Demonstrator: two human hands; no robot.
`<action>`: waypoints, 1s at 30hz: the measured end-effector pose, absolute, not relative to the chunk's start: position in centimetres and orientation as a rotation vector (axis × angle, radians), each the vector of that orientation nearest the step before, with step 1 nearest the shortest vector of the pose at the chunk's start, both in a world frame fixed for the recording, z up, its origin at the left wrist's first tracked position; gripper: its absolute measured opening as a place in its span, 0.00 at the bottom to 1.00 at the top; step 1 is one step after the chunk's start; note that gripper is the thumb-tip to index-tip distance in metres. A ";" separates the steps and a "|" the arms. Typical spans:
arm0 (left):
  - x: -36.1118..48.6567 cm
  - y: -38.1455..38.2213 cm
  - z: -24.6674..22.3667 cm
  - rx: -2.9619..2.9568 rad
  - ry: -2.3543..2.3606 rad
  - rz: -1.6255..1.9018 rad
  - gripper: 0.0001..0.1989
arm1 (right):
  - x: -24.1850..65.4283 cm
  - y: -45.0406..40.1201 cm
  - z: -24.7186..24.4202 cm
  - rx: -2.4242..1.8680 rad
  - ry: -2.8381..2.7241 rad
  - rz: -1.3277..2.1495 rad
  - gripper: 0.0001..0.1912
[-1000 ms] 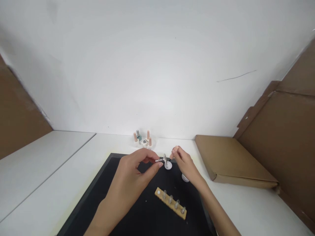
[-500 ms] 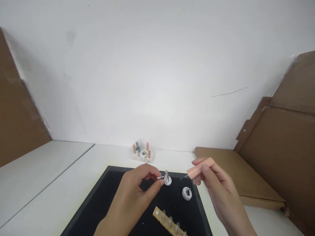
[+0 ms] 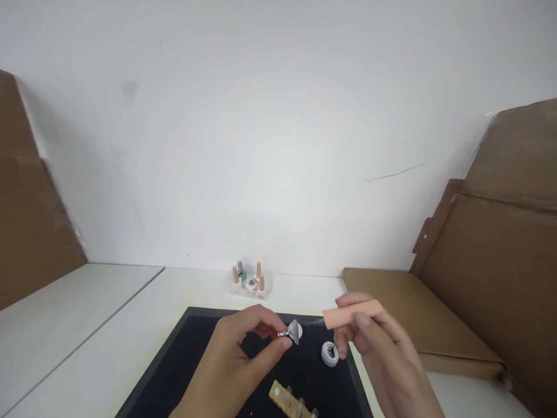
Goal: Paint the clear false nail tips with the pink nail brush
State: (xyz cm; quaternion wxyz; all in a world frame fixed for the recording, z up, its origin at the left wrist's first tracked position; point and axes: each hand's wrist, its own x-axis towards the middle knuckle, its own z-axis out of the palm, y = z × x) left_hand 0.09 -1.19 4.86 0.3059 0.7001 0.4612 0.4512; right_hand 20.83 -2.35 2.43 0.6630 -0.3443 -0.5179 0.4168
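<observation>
The person's left hand (image 3: 239, 357) pinches a short silvery metal stem (image 3: 283, 334) between thumb and index finger, the gap between them narrow. At the stem's far end, just beyond the fingertips, a pale translucent nail-shaped tip (image 3: 295, 332) stands roughly upright. The right hand (image 3: 385, 354) is closed around a long peach cylindrical cap (image 3: 348, 314), which lies nearly level across the fingers. Its thin brush (image 3: 314, 322) points left towards the nail-shaped tip and ends near it; whether the 2 touch cannot be told.

Behind the tip is a small round white dish (image 3: 299, 330); below the right hand's fingers sits a round white container (image 3: 329, 354) with a dark centre. Nearer the lower edge, a tan strip (image 3: 282, 398) bears 3 visible translucent pieces (image 3: 300, 406). These rest on a black rectangular mat (image 3: 195, 342). Beyond it, a clear tray (image 3: 262, 296) holds small bottles with 3 peach caps and 1 grey. A flat brown cardboard box (image 3: 383, 290) lies to the right.
</observation>
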 end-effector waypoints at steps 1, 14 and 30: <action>0.1 -1.3 4.9 1.862 1.213 1.183 0.03 | 20.8 -2.4 2.4 -0.782 -1.173 0.946 0.14; -0.3 -1.2 4.7 1.795 1.173 1.190 0.05 | 19.8 -3.0 2.7 -0.745 -1.131 0.980 0.16; -1.2 -0.1 3.3 1.211 0.822 1.163 0.16 | 17.8 -2.8 1.6 -0.680 -1.101 0.983 0.16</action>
